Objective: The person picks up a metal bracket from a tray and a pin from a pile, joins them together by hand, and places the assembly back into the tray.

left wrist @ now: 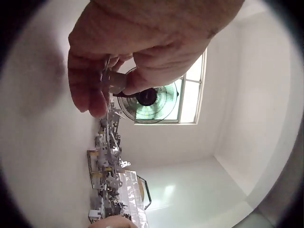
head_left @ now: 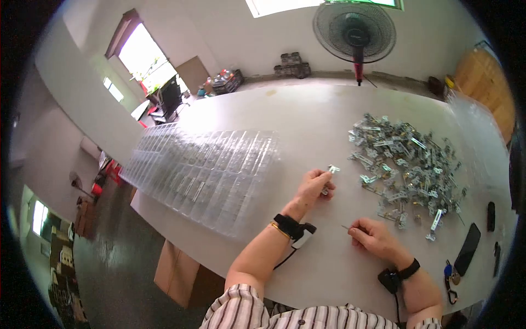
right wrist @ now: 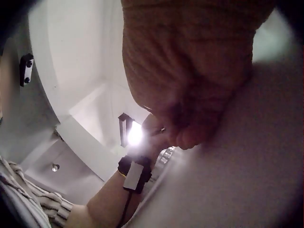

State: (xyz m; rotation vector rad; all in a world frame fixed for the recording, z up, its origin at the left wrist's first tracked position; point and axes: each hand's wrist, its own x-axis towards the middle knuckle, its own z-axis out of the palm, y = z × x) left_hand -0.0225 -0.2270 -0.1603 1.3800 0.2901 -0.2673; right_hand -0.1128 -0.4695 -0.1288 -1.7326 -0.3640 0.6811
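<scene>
My left hand (head_left: 313,189) grips a small silver metal bracket (head_left: 333,169) over the middle of the table; in the left wrist view its fingers curl round the piece and hide part of it. Close by on the right, my right hand (head_left: 376,237) pinches a thin, short metal piece (head_left: 344,226) between thumb and forefinger, low over the tabletop. Its exact kind I cannot tell. Beyond the right hand lies a large loose pile of metal brackets (head_left: 402,167). To the left sits a clear plastic compartment tray (head_left: 241,222), some slots holding small metal parts.
A black phone (head_left: 467,249), keys (head_left: 450,277) and a small black object (head_left: 491,216) lie at the table's right side. Clear plastic sheeting (head_left: 479,126) hangs near the far right edge. A fan (head_left: 355,35) stands behind the white table (head_left: 307,109). Cables run from both wrist cameras.
</scene>
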